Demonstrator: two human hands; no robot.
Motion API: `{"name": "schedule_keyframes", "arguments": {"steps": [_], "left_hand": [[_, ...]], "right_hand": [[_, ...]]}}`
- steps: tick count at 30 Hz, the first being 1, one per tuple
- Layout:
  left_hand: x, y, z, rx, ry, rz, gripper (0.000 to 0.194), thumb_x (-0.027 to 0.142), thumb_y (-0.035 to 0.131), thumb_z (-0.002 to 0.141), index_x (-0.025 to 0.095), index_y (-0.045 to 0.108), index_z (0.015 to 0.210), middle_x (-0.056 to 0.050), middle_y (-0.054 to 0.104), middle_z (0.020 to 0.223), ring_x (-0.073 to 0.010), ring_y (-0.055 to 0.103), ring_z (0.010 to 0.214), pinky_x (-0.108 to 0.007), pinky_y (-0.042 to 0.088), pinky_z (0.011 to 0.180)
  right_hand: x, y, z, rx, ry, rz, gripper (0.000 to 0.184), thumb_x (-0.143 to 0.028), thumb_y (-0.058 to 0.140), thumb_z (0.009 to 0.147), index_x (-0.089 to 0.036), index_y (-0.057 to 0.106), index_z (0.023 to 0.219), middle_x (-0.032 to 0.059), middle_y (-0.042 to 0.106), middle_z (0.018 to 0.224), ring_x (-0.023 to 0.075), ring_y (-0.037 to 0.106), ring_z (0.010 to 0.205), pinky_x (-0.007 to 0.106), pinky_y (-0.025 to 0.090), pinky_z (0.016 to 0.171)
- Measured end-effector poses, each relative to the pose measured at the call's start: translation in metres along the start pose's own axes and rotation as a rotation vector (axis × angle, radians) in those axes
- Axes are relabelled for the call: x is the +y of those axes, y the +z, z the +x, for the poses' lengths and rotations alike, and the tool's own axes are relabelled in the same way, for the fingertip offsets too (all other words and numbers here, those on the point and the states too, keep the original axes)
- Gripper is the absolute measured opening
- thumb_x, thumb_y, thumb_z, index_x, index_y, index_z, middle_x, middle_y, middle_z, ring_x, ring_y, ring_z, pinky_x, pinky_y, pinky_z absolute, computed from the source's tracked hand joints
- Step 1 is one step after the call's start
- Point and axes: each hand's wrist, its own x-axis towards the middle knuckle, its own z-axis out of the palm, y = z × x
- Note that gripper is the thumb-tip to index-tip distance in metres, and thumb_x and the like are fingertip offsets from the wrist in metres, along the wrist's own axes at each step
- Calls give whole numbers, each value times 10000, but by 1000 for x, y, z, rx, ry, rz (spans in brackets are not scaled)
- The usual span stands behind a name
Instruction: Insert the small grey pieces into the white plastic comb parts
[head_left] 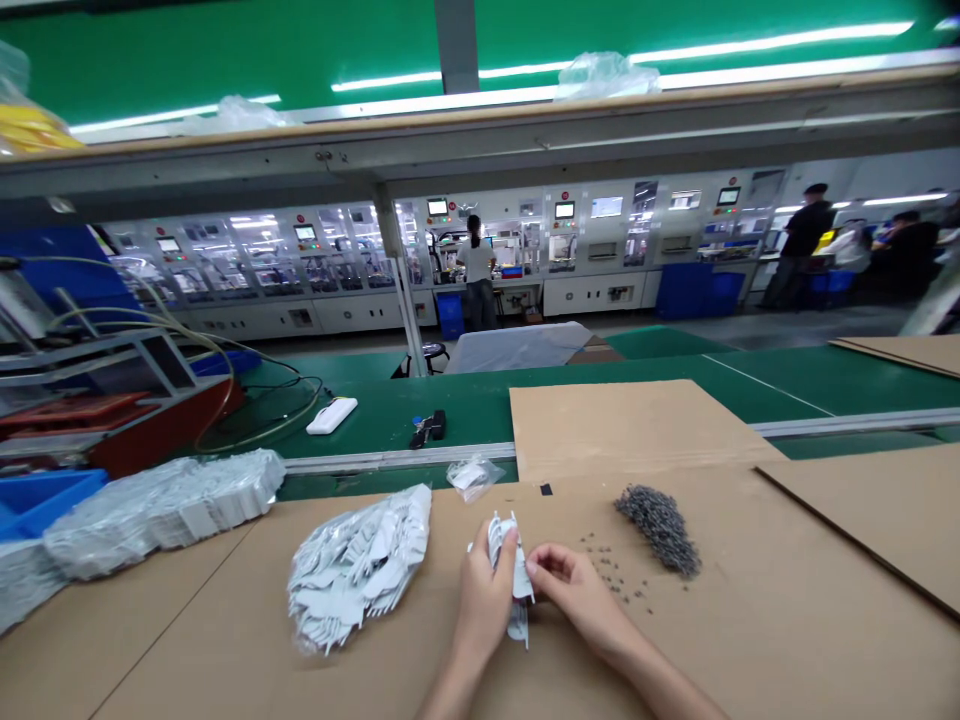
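Note:
My left hand grips a thin white moulded plastic part upright, and the fingertips of my right hand pinch its right edge. To the left lies a clear bag of similar white pieces. On the right sits a heap of small dark grey metal-looking parts on the brown cardboard sheet, with a few strays scattered between it and my right hand.
A small plastic bag lies at the cardboard's far edge. Beyond it runs a green conveyor belt carrying a cardboard sheet, a white box and a black tool. Bagged white parts and a blue bin stand left.

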Motion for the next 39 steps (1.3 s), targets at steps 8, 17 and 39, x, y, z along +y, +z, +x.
{"name": "schedule_keyframes", "arguments": {"steps": [8,17,39], "left_hand": [[2,2,-2,-100,37,-68,247,392,405,809,170,456,713,29,451,588,-114,439,551,-186,325,521],[-2,-2,2,-96,34,42,243,380,376,818,175,465,722,23,475,591,-123,455,550,-195,302,519],[-7,-1,8,-91,-69,134,176,289,477,710,197,371,604,58,411,525,-102,398,484,-180,253,478]], "right_hand": [[-4,-3,-1,-18,93,168,219,-343,642,661,-147,551,697,0,577,630,120,537,576,253,431,606],[-8,-16,1,-72,190,144,193,-327,622,670,-158,550,726,-1,569,633,116,534,577,263,415,623],[0,-77,17,292,-267,-1295,133,-220,425,761,-198,547,714,50,589,719,206,508,726,307,366,664]]}}
